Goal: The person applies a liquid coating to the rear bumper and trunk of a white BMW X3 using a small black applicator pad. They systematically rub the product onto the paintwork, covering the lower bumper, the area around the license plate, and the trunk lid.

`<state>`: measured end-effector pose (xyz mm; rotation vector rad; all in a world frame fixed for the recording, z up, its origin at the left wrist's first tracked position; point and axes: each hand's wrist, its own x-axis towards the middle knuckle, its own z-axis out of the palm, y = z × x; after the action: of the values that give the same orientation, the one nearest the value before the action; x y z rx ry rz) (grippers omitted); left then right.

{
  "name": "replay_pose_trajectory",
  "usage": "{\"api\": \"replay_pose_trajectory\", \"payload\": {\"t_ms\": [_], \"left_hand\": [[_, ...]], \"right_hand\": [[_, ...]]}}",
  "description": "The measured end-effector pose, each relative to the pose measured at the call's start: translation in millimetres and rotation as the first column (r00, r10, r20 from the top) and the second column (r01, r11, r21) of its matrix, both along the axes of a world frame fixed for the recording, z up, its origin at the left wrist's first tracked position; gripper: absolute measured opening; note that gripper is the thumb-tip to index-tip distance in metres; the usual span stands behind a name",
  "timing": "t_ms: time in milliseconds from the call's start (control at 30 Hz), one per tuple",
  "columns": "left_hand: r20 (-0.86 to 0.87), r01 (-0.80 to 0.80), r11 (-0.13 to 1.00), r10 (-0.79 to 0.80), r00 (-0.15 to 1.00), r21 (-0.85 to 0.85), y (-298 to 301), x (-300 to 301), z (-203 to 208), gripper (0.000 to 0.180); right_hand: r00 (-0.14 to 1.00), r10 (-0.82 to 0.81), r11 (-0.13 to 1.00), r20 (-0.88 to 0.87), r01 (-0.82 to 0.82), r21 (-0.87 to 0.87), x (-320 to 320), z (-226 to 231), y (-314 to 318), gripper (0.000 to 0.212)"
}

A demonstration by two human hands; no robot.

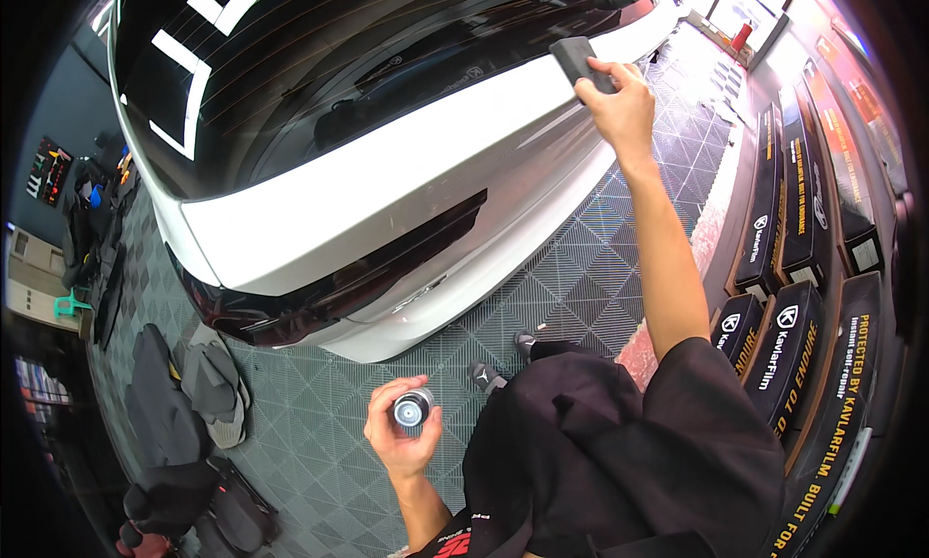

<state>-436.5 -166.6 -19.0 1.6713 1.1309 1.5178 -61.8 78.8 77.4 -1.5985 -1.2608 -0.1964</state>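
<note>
My left hand [400, 447] is closed around a small dark bottle [410, 413], its round top toward me, held above the floor. Pinched in my right hand [624, 108] is a dark grey rectangular block [573, 57], possibly a foam applicator. The block rests on or just over the white trunk lid [387, 137] of a car, near the lower edge of its rear window; whether it touches the paint I cannot tell. The dark tail light [387, 253] and white rear bumper [416, 331] sit lower on the car.
Long black boxes [789, 355] stand in a rack along the right. On the grey tiled floor [319, 403] at the left lie removed car seats [164, 403]. A green stool [70, 304] is farther left. White tape strips [184, 93] mark the rear window.
</note>
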Motion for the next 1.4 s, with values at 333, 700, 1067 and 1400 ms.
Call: {"api": "replay_pose_trajectory", "payload": {"t_ms": [333, 700, 1067, 1400], "left_hand": [[-0.007, 0.010, 1.000, -0.011, 1.000, -0.029, 16.2, 49.2, 10.5, 0.049], [-0.137, 0.049, 0.990, -0.067, 0.988, -0.133, 35.9, 97.2, 27.0, 0.049], [-0.117, 0.121, 0.985, -0.136, 0.984, -0.126, 48.3, 77.9, 29.8, 0.048], [-0.166, 0.207, 0.977, -0.211, 0.963, -0.041, 36.3, -51.0, 16.5, 0.050]], "right_hand": [[0.970, -0.233, 0.963, -0.068, 0.221, -0.151, 143.8, -5.4, 52.1, 0.045], [0.950, -0.001, 0.983, -0.312, 0.058, 0.173, 163.9, -82.0, 65.0, 0.047], [0.897, 0.187, 0.953, -0.401, -0.066, 0.297, 61.3, -89.0, 26.4, 0.063], [0.824, 0.251, 0.933, -0.508, -0.065, 0.354, -128.1, -95.6, -39.3, 0.068]]}}
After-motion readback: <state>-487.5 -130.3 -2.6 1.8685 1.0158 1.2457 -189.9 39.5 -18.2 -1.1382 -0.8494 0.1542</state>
